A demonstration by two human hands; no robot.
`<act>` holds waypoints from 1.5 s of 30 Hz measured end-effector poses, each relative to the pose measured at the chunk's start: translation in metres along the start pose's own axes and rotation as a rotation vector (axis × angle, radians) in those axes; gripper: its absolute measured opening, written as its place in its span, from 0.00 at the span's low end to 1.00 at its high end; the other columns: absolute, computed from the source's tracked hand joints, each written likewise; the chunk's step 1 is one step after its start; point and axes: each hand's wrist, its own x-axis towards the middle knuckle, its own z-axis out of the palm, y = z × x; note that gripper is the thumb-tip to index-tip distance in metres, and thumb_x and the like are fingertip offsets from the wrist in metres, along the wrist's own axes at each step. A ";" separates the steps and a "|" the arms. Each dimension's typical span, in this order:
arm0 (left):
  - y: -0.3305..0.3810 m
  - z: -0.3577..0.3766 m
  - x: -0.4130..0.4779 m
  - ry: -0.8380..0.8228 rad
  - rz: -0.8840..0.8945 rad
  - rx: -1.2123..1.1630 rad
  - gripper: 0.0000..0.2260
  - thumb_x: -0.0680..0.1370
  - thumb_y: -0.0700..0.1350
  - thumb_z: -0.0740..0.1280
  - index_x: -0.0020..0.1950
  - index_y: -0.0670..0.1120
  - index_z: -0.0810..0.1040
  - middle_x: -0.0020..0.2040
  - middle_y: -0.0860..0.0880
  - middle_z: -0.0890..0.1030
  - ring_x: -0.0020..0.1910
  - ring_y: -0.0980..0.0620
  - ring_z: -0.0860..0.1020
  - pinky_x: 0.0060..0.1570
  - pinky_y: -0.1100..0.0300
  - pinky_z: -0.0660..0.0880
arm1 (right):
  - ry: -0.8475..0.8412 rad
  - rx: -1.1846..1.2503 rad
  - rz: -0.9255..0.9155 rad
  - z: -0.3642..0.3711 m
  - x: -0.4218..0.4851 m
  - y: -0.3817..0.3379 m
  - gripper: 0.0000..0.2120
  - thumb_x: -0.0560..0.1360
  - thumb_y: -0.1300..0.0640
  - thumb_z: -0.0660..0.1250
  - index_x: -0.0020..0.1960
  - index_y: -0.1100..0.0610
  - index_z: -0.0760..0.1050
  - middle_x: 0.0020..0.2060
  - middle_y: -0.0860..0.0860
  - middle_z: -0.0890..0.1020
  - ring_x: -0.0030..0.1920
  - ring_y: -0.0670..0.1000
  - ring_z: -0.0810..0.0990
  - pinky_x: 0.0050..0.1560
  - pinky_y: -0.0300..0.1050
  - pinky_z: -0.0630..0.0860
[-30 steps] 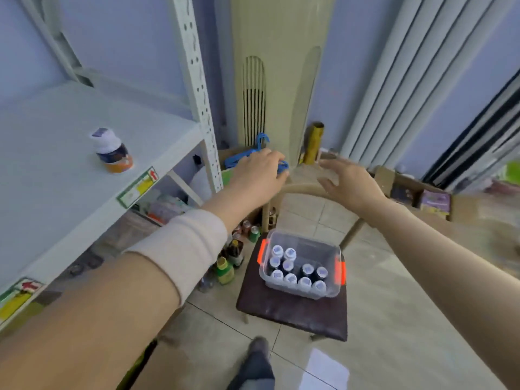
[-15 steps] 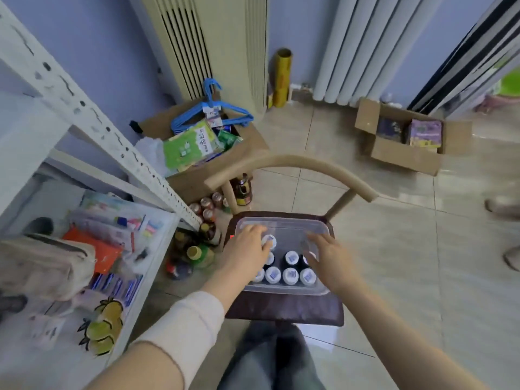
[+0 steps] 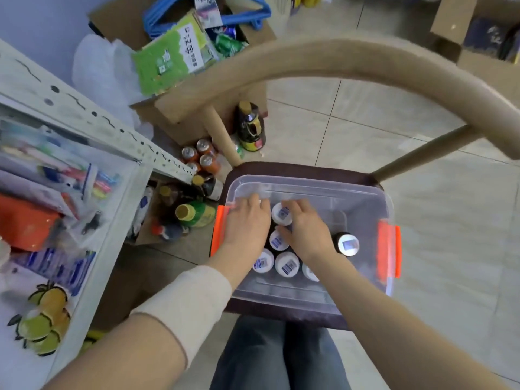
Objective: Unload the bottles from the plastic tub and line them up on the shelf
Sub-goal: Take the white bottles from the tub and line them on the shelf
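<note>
Clear plastic with rounded corners, the tub (image 3: 365,205) covers most of the dark padded chair seat (image 3: 281,312), with an orange latch (image 3: 389,249) on its right end wall and another on its left. A pale wooden backrest (image 3: 309,52), smooth and round in section, curves over the seat's far edge.

Both my hands are down inside the tub. My left hand (image 3: 247,223) lies palm down against the left end, knuckles up, its fingertips towards the far wall. Anything beneath it is hidden, so I cannot tell whether it has hold of a bottle. My right hand (image 3: 306,229) lies just beside it, in the middle of the tub. Its fingers reach alongside one white cap and its thumb is against another. Whether it grips anything I cannot tell.

The bottles (image 3: 287,264) stand upright and packed close in the tub's left half, towards the seat's near edge. They are small, with round white caps that each carry a blue-printed label. One dark-bodied bottle (image 3: 348,244) stands apart from the cluster, nearer the right latch.

A white metal shelf (image 3: 107,243) with a perforated upright rises left of the chair. A cream sleeve (image 3: 185,305) covers my left forearm. Glossy pale tiles (image 3: 422,192) make up the floor.
</note>
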 end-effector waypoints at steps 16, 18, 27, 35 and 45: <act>0.001 -0.033 -0.012 0.077 0.039 -0.202 0.19 0.75 0.36 0.61 0.66 0.43 0.65 0.64 0.44 0.71 0.64 0.44 0.67 0.59 0.56 0.64 | 0.305 0.190 0.075 -0.059 -0.042 0.008 0.22 0.71 0.61 0.69 0.64 0.57 0.72 0.60 0.55 0.77 0.57 0.57 0.77 0.53 0.48 0.73; -0.001 -0.058 -0.037 0.143 0.060 -0.317 0.19 0.76 0.40 0.64 0.66 0.44 0.66 0.64 0.46 0.71 0.65 0.46 0.67 0.61 0.59 0.61 | 0.347 0.223 0.095 -0.083 -0.063 -0.003 0.20 0.70 0.61 0.69 0.61 0.58 0.73 0.57 0.55 0.78 0.56 0.57 0.77 0.54 0.50 0.75; -0.027 -0.182 -0.194 0.469 0.027 -0.952 0.18 0.70 0.41 0.71 0.60 0.45 0.75 0.58 0.46 0.75 0.56 0.48 0.76 0.59 0.58 0.73 | 0.389 0.205 -0.124 -0.179 -0.174 -0.092 0.21 0.66 0.59 0.72 0.59 0.58 0.76 0.55 0.55 0.80 0.54 0.57 0.79 0.56 0.55 0.76; -0.064 -0.222 -0.356 0.809 -0.183 -1.103 0.17 0.70 0.43 0.73 0.58 0.52 0.77 0.54 0.52 0.79 0.51 0.55 0.79 0.50 0.70 0.76 | 0.280 0.117 -0.516 -0.212 -0.253 -0.191 0.21 0.66 0.59 0.73 0.58 0.59 0.76 0.50 0.53 0.81 0.50 0.52 0.79 0.54 0.41 0.75; -0.108 -0.249 -0.578 1.067 -0.446 -1.070 0.11 0.71 0.46 0.71 0.52 0.53 0.78 0.45 0.60 0.80 0.38 0.69 0.77 0.35 0.77 0.73 | 0.120 0.082 -0.960 -0.214 -0.382 -0.352 0.17 0.69 0.53 0.72 0.57 0.54 0.78 0.46 0.46 0.80 0.45 0.45 0.77 0.43 0.28 0.70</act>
